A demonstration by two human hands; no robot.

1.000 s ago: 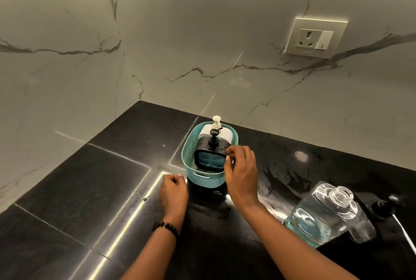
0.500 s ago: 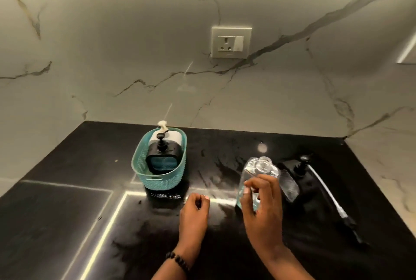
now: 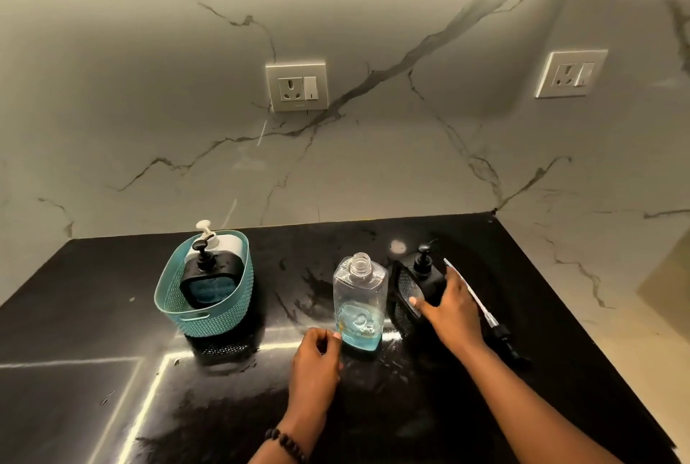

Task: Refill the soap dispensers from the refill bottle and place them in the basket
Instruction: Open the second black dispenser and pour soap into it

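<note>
A teal basket (image 3: 209,318) stands at the left of the black counter. It holds a black dispenser (image 3: 207,286) with blue soap and a white dispenser (image 3: 226,243) behind it. The clear refill bottle (image 3: 360,299) stands upright mid-counter with an uncapped neck and a little blue liquid at the bottom. Just right of it is a second black dispenser (image 3: 420,275), and my right hand (image 3: 453,310) wraps around it, thumb on its front face. My left hand (image 3: 317,355) rests curled on the counter at the bottle's base, fingertips against the bottle.
A loose pump with a long tube (image 3: 481,310) lies on the counter right of my right hand. The marble wall carries two sockets (image 3: 297,84) (image 3: 571,72). The counter (image 3: 93,314) ends at a side wall on the right.
My right hand has let go of the refill bottle and moved right onto the second black dispenser. My left hand has shifted up to the bottle's base. The view has swung right.
</note>
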